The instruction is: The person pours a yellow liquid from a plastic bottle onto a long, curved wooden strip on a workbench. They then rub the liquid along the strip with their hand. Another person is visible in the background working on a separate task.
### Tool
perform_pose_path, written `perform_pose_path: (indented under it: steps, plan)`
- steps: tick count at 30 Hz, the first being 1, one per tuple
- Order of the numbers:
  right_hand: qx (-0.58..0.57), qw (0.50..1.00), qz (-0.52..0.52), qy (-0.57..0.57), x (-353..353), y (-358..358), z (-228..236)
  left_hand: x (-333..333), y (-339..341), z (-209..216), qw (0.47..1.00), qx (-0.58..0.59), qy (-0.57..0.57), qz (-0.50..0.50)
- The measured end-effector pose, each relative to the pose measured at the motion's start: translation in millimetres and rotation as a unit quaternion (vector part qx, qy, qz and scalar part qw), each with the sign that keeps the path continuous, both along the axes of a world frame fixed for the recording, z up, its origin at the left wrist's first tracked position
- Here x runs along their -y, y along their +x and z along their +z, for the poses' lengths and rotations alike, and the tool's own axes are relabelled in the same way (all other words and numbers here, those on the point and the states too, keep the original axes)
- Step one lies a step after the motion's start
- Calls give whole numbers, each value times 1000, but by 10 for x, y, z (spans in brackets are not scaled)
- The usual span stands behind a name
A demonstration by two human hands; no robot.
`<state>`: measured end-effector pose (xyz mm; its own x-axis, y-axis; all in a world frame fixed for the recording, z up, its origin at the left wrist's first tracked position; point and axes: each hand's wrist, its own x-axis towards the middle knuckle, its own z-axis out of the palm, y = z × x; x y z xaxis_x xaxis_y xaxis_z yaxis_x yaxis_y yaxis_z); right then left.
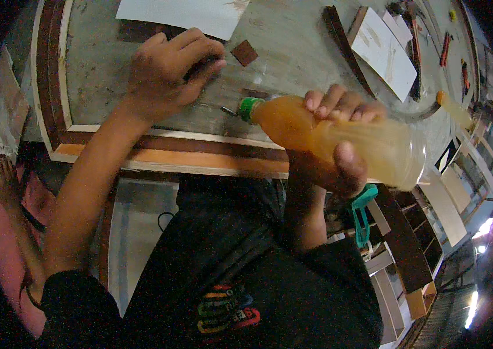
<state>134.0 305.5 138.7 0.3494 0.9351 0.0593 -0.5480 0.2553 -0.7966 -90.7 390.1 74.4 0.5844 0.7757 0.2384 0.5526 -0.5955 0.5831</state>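
A clear plastic bottle [293,125] of cloudy amber liquid lies tilted in my right hand [345,116], whose fingers and thumb wrap round its middle. Its green cap [249,109] is on and points left, toward my other hand. My left hand [171,70] is held over the worktable [293,52] with its fingers curled and the thumb close to them. Whether anything is inside that curl is hidden. Just right of those fingers lies a small brown square piece [245,53]. A thin dark metal-looking bit [228,110] rests by the cap.
A white sheet [182,14] lies at the far edge and a white panel [384,55] farther right. The table has a raised wooden rim [200,157]. A teal plastic handle-shaped thing [363,215] and wooden shelving [409,238] stand lower right. Another person in pink [11,232] is at left.
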Motion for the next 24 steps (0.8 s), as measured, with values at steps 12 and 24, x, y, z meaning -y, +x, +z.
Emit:
perform_pose_path:
  steps: [12,24]
  plan:
    - [-271,947,-111,-133,-40,-75,-7,-6,-65,216,982,58,-7,-177]
    - [-276,922,-212,-168,15,-125,504,407,316,617,914,299,-217,-170]
